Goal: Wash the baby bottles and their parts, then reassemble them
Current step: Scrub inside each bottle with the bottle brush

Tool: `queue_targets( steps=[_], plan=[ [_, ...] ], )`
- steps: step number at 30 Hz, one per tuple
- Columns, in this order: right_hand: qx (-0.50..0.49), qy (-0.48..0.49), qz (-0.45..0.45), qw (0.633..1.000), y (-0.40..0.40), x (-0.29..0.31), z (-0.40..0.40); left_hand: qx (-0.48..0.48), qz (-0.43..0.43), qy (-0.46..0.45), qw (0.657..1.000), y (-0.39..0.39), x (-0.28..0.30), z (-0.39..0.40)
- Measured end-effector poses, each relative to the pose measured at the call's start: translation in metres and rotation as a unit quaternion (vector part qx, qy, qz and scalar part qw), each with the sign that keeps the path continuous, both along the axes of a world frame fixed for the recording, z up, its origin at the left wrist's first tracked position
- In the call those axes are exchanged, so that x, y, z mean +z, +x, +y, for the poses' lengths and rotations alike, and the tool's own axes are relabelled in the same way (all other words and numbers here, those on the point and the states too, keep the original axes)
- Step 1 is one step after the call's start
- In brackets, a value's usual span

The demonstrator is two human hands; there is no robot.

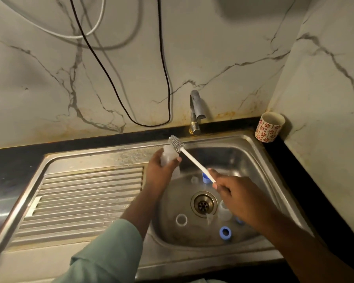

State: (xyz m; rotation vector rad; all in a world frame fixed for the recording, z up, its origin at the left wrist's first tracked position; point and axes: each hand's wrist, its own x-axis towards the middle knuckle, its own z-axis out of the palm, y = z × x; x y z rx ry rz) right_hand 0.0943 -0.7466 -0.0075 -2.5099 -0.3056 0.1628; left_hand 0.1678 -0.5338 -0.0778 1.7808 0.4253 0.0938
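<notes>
My left hand [161, 168] grips a clear baby bottle [167, 155] over the back left of the sink basin. My right hand [231, 190] holds the white handle of a bottle brush [192, 158]; its grey bristle head rests against the bottle's top end. In the basin lie loose parts: a blue ring [225, 232] at the front, a blue cap [206, 178] behind the drain, a clear ring [181, 219] at the front left, a clear piece [194, 179], and another clear bottle [224, 212] partly hidden under my right hand.
The steel sink [274, 180] has a drain [203, 204] in the middle and a ridged draining board [86, 199] on the left. A tap [195, 111] stands behind the basin. A flower-patterned cup [269, 126] sits in the back right corner. Cables hang on the marble wall.
</notes>
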Motion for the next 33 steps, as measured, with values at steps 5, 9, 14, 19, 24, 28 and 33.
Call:
queue_targets(
  steps=[5,9,14,19,24,28,33],
  plan=[
    [0.052,-0.126,-0.048,0.990,0.012,-0.009,-0.006,-0.062,0.019,0.125,0.990,0.012,0.014,0.017],
    [0.072,-0.171,-0.079,0.980,0.014,-0.015,-0.018,-0.044,0.017,0.064,0.997,0.013,0.024,0.023],
    [0.093,-0.241,-0.109,0.960,0.025,-0.014,-0.022,-0.046,0.025,0.043,0.998,0.015,0.029,0.027],
    [0.117,-0.269,-0.132,0.947,0.022,-0.011,-0.025,-0.098,0.036,0.039,0.994,0.021,0.042,0.032],
    [0.130,-0.227,-0.100,0.960,0.035,-0.005,-0.020,-0.129,0.019,0.175,0.976,0.020,0.041,0.031],
    [0.099,-0.131,-0.043,0.986,0.033,-0.006,-0.009,-0.116,-0.006,0.335,0.935,0.014,0.033,0.027],
    [0.054,-0.145,-0.017,0.988,0.033,-0.012,0.021,-0.075,-0.002,0.426,0.902,0.009,0.021,0.023]
  ],
)
